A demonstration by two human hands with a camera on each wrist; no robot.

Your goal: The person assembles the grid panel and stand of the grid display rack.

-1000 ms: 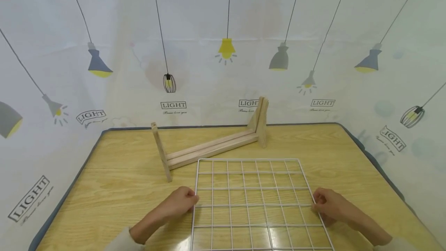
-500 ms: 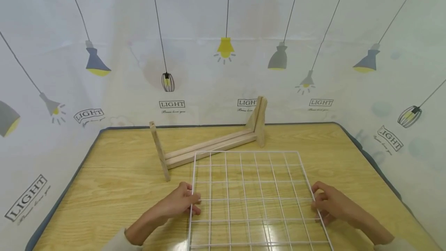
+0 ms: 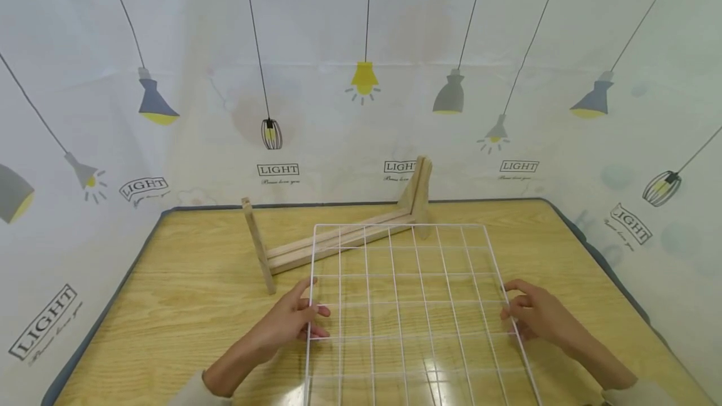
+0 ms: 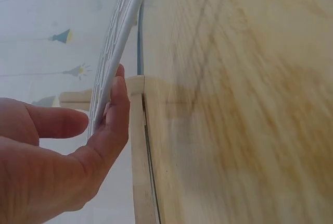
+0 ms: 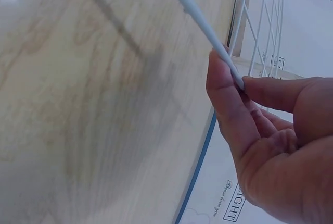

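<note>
The left hand [image 3: 287, 321] and right hand [image 3: 538, 318] have fingers part-curled, holding the side edges of the white wire grid [image 3: 397, 303] above the worktop [image 3: 169, 306]. Beyond them, the wooden stand [image 3: 352, 240] lies slantwise, closer to the left hand.

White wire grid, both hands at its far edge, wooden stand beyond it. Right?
Far edge is wrong: head view shows left hand at the left edge of the white wire grid, right hand at its right edge, wooden stand beyond it.
</note>
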